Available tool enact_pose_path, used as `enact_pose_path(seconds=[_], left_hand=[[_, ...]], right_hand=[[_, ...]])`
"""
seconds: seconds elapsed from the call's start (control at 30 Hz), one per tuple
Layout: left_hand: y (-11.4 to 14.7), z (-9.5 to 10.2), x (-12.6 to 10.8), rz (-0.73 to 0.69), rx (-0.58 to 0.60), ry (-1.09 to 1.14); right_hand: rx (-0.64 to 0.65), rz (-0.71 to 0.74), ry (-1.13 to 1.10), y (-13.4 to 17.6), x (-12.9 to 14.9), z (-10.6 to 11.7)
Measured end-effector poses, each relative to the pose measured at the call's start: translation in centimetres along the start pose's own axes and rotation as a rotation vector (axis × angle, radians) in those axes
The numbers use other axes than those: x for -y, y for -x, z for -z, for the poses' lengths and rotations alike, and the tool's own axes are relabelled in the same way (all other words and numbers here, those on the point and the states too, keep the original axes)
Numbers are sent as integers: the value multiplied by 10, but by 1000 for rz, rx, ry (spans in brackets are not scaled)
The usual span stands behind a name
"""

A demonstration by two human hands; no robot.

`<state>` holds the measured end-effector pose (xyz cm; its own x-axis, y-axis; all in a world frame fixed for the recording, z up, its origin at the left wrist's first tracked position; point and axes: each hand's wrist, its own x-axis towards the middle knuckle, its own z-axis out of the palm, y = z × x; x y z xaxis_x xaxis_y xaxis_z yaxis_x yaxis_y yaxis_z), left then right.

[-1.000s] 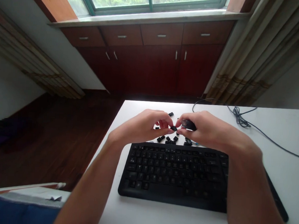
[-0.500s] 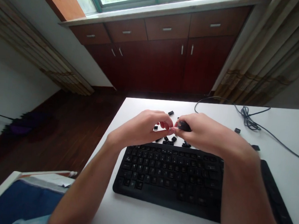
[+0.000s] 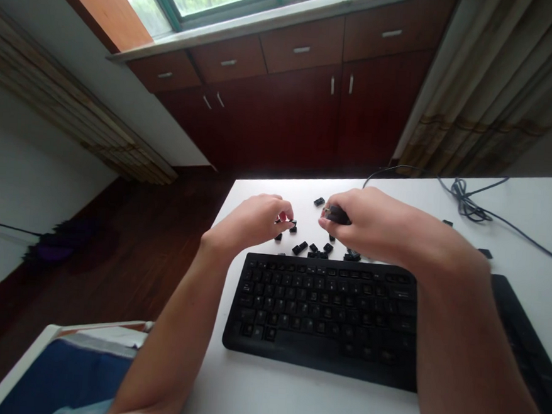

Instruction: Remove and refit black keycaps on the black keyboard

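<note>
My left hand (image 3: 259,220) is over the far left part of the white table, thumb and forefinger pinched around what looks like a small black keycap (image 3: 292,222). Just under and beside the fingertips lie more loose keycaps. My right hand (image 3: 369,220) is closed around a small tool with a black handle (image 3: 338,215); a bit of metal shows at its tip, and the rest is hidden in the palm. Below both hands lies a black keyboard (image 3: 325,311), with several keys apparently off; my right forearm covers part of it.
Several loose keycaps (image 3: 317,253) lie along the keyboard's far edge, and one keycap (image 3: 319,202) sits farther back. A coiled black cable (image 3: 469,205) rests at the right rear of the white table (image 3: 281,396). A blue chair (image 3: 70,375) stands at the lower left.
My hands have parted from where their fingertips met. The left has moved left to the loose keycaps; the right still holds the tool. The view has shifted slightly.
</note>
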<state>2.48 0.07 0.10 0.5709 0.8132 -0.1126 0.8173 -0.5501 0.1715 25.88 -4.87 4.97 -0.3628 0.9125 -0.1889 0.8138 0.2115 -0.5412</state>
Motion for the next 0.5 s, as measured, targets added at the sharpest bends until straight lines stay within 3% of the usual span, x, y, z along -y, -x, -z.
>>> enact_pose_path(seconds=[0.1,0.23,0.5], left_hand=[[-2,-2,-3,-22,-14,49],[3,6,-15,-88,-33,301],[9,24,-26,-75,-75,688]], right_hand=[[-31,-31,4,4,-1,4],[-32,-58,21,7,-3,6],[-77,66,-33,3,2,4]])
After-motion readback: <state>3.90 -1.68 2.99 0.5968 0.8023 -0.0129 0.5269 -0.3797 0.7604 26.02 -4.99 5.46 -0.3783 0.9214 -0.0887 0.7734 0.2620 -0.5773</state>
